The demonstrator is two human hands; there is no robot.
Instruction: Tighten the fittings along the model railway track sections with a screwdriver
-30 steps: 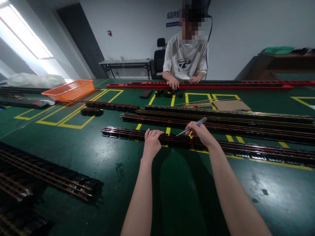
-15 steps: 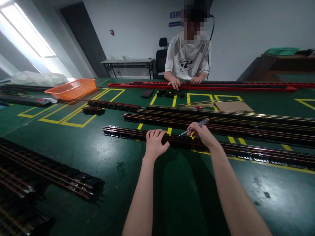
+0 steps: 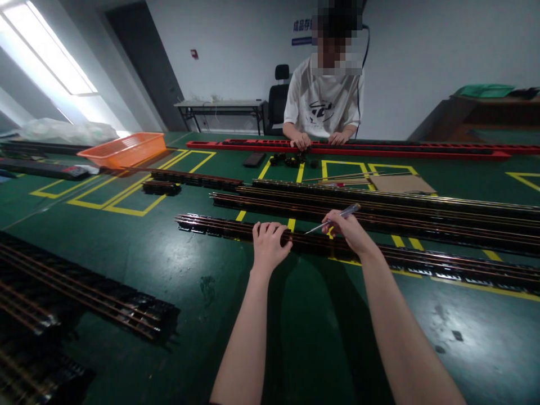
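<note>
Left hand (image 3: 270, 243) on the black strip, right hand (image 3: 342, 229) aiming a screwdriver (image 3: 315, 228) at it.
Strip (image 3: 307, 242) lies lengthwise on the green desk (image 3: 202, 343) in front of me, copper-coloured rods along it, more strips (image 3: 388, 225) just beyond. My left fingers curve over it, thumb parted from them; can't tell how hard they clamp. My right pinches the screwdriver, handle up, tip slanting down to the strip just right of my left thumb; contact too small to confirm. Step looks like close work with the tip at one spot while the left steadies. Next move, I'd judge, calls for a firm left brace, a light pinch and careful tip placement between the rods.
</note>
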